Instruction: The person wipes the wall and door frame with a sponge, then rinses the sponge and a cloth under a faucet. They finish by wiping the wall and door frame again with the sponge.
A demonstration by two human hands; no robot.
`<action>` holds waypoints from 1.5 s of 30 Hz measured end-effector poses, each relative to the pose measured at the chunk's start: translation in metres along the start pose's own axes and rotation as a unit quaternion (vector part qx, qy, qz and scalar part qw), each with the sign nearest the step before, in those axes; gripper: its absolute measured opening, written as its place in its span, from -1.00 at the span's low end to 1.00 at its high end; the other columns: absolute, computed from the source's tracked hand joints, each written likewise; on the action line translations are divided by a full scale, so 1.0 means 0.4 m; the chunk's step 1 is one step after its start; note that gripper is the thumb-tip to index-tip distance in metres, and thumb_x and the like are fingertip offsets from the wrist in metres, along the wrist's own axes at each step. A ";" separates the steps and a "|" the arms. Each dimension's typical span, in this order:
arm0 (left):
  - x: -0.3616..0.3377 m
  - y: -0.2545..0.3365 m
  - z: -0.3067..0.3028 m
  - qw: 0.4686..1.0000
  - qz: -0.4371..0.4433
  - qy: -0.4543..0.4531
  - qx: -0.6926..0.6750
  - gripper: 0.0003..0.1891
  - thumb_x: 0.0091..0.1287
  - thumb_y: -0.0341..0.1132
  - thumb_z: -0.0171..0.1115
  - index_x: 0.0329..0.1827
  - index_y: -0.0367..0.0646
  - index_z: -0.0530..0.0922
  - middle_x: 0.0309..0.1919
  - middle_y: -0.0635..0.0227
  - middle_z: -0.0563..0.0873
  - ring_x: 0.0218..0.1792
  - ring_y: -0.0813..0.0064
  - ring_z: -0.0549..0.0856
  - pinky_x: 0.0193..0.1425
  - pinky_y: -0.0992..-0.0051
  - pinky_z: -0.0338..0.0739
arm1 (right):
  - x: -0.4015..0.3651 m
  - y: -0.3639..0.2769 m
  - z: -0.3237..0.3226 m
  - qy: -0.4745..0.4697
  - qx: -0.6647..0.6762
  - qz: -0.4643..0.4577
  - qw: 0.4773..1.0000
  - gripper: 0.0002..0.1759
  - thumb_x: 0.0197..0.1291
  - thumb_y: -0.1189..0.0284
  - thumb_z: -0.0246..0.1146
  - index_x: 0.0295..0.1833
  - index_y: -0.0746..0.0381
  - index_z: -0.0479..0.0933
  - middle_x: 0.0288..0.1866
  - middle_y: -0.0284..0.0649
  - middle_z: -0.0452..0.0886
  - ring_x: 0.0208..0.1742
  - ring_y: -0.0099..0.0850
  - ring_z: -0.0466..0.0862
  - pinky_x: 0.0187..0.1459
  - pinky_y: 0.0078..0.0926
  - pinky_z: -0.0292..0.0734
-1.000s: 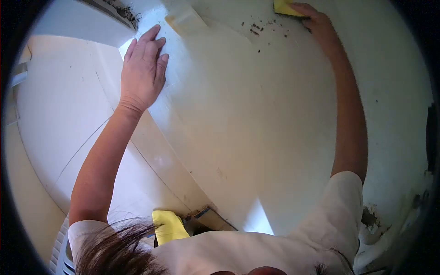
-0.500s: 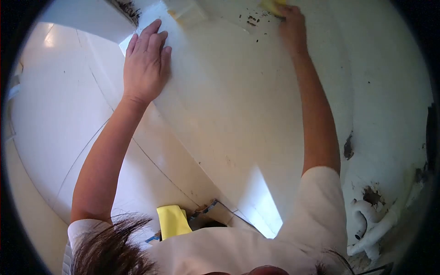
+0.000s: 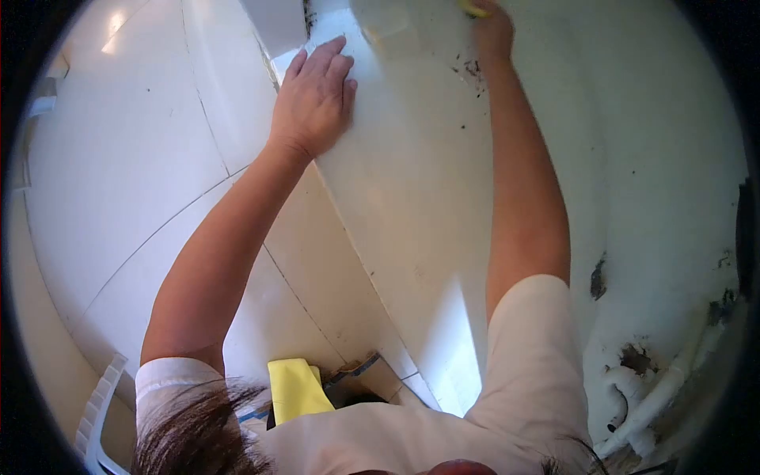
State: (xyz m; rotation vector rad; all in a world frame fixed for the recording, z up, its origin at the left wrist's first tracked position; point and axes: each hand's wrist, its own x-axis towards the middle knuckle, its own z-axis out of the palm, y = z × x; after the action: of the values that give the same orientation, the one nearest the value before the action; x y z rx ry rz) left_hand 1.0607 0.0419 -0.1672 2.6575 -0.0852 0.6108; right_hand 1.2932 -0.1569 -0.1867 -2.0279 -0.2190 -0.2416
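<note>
My left hand [image 3: 315,99] lies on the pale ledge [image 3: 372,150] beside the foot of a white upright post [image 3: 277,24], fingers stretched out and holding nothing. Near the top edge of the view, my right hand [image 3: 492,33] is closed on a yellow cloth [image 3: 473,8]. Only a small part of that cloth shows; the rest is hidden or out of view. Dark crumbs of debris [image 3: 473,70] are scattered on the ledge just below and left of the right wrist.
A second yellow cloth [image 3: 297,388] hangs folded close to my body. White curved pipes [image 3: 661,404] stand at lower right by a broken hole [image 3: 636,359] in the wall. Large white tiles [image 3: 134,166] cover the left side. A white plastic frame [image 3: 99,412] stands at lower left.
The view has swung to the left. My right hand has moved leftward across the ledge with the yellow cloth, past the debris. My left hand stays by the post.
</note>
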 end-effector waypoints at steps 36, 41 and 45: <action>0.036 -0.038 0.005 0.921 -0.201 -0.048 -0.331 -0.52 0.18 -0.28 0.11 0.18 -0.17 0.32 0.19 0.14 0.37 0.21 0.18 0.36 0.31 0.23 0.18 | -0.435 -0.138 -0.175 -0.106 -0.239 -0.049 0.964 -0.52 -0.03 0.76 -0.02 -0.03 0.16 0.57 -0.07 -0.11 0.44 0.01 -0.25 0.46 0.07 -0.49 0.33; 0.109 0.111 -0.038 0.966 -0.159 -0.075 -0.187 -0.33 0.07 -0.05 0.18 0.30 0.06 0.24 0.31 0.06 0.19 0.25 0.20 0.33 0.30 0.27 0.22 | -0.493 -0.191 -0.181 -0.163 -0.219 -0.037 0.961 -0.45 -0.09 0.79 -0.08 0.01 0.17 0.56 -0.07 -0.15 0.45 0.02 -0.29 0.46 0.09 -0.54 0.30; 0.101 0.185 -0.100 0.959 -0.183 -0.191 -0.098 -0.35 0.04 -0.32 0.22 0.28 0.02 0.27 0.23 -0.04 0.25 0.22 0.08 0.33 0.25 0.29 0.30 | -0.487 -0.230 -0.282 -0.044 -0.055 0.078 0.994 -0.46 -0.11 0.75 -0.03 0.08 0.31 0.48 0.07 -0.18 0.43 0.10 -0.39 0.43 0.10 -0.57 0.26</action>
State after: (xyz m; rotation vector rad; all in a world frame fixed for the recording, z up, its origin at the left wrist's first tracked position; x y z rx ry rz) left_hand 1.0700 -0.0082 -0.0892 2.4695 0.2204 -0.0328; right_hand 1.0733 -0.2263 -0.1094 -2.1546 -0.1032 -0.0678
